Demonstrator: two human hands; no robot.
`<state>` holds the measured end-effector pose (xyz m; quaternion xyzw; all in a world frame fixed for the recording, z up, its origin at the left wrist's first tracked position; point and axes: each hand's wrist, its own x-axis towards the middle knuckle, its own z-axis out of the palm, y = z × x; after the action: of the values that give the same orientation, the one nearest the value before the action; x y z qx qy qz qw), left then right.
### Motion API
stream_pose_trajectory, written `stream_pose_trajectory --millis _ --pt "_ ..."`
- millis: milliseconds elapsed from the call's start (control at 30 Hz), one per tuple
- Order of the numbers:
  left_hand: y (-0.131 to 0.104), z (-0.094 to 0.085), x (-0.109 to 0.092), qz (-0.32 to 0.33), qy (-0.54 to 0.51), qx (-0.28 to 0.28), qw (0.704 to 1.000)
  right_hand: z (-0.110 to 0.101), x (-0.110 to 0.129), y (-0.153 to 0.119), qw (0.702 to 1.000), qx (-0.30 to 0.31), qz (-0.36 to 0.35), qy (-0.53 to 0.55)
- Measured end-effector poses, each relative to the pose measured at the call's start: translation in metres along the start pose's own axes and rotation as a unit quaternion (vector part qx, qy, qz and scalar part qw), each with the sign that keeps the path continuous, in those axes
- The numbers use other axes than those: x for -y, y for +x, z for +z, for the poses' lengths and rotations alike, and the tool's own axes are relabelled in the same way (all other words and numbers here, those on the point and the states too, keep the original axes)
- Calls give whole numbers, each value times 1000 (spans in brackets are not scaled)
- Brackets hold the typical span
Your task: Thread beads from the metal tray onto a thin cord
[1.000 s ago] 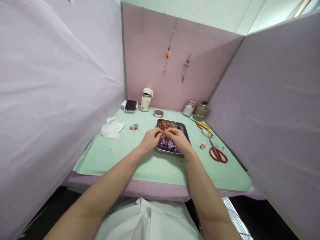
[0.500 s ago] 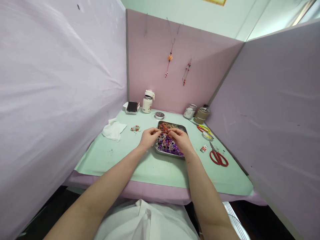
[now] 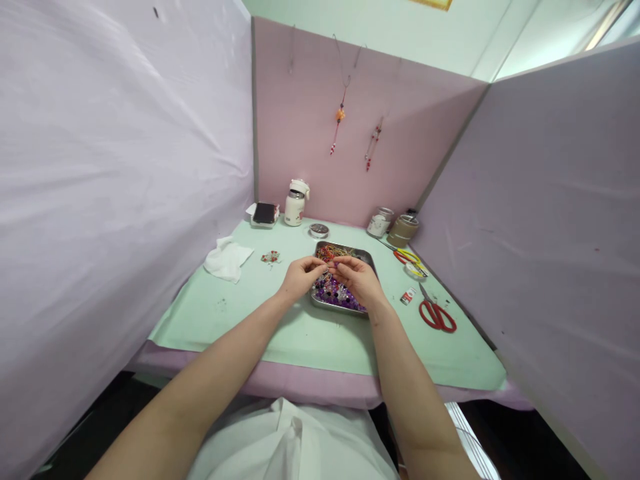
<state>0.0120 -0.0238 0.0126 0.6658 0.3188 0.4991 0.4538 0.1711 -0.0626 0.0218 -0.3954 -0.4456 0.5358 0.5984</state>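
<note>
Over a metal tray (image 3: 340, 311), my left hand (image 3: 300, 277) and my right hand (image 3: 359, 279) meet, fingertips almost touching. Both are closed in a pinch. A small purple bead (image 3: 336, 265) shows at the right fingertips. What the left fingers grip is too fine to make out; a thin pale strand (image 3: 326, 275) hangs just below them. Loose purple, clear and dark beads (image 3: 333, 291) fill the near part of the tray, partly hidden by my right hand. Tangled red and gold cords (image 3: 330, 252) lie in the far part.
Red-handled scissors (image 3: 437, 316), yellow-and-red-handled scissors (image 3: 406, 256) and a small packet (image 3: 408, 297) lie at the right. Two jars (image 3: 380, 223) stand behind them. Leftward are a white cloth (image 3: 227, 260), a beaded piece (image 3: 271, 257), a bottle (image 3: 295, 205) and a round tin (image 3: 319, 231). Beaded strings (image 3: 341, 115) hang on the back panel.
My hands have drawn closer together, the left shifting slightly right. A purple spot now shows at the right fingertips. Less of the cords and strands shows between my hands.
</note>
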Motion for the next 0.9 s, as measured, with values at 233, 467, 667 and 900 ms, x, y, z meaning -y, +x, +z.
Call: stream_pose_trajectory --millis 233,467,667,900 --pt "-1 1 -1 -3 -7 1 1000 -1 -2 1 999 -30 -10 -32" --pt "0 1 1 2 4 3 1000 0 0 0 999 -34 4 -7" --pt "-1 2 -1 4 15 -2 1000 2 0 0 999 -40 11 -6" --pt "-2 2 -1 3 21 -20 1000 4 1 -2 999 -36 15 -10"
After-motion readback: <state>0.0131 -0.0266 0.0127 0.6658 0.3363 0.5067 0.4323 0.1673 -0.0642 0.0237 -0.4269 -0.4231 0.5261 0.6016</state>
